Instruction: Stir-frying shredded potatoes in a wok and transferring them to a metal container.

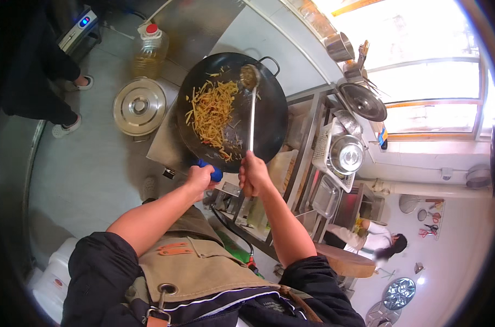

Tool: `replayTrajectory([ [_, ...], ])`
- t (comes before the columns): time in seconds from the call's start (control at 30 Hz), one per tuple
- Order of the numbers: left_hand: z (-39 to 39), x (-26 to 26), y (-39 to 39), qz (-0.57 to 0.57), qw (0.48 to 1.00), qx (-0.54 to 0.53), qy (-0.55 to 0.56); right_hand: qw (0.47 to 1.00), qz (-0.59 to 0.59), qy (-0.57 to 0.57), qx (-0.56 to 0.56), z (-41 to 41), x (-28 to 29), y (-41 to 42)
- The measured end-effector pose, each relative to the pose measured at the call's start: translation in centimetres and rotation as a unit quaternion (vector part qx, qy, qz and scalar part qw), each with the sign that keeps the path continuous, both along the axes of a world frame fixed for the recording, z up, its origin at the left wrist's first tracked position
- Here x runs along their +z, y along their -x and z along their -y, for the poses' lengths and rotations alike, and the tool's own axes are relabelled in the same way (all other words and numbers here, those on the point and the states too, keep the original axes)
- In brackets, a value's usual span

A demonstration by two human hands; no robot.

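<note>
A large dark wok stands in front of me, with shredded food, yellow and thin-cut, heaped in its left half. My left hand is closed around a blue grip at the wok's near edge. In my right hand is the handle of a long metal ladle; its bowl rests in the far right part of the wok, beside the food, and looks coated or filled with something brown. Several loose shreds lie on the wok's wall near the ladle bowl.
Left of the wok are a lidded steel pot and an oil jug with a red cap. A person in dark clothes stands at far left, another person at lower right. A white basket holds metal bowls at right.
</note>
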State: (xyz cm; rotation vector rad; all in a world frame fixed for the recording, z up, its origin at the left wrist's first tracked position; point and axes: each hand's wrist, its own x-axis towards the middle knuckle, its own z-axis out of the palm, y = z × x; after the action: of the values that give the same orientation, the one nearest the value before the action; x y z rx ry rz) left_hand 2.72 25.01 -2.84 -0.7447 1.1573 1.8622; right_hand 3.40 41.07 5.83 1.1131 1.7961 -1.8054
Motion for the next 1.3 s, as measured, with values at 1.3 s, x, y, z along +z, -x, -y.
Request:
replayTrajectory([
  [1.3, 0.9, -0.8, 0.6, 0.011, 0.998, -0.054, -0.011, 0.883, 0.105, -0.334, 0.314, -4.0, 8.7, -11.1],
])
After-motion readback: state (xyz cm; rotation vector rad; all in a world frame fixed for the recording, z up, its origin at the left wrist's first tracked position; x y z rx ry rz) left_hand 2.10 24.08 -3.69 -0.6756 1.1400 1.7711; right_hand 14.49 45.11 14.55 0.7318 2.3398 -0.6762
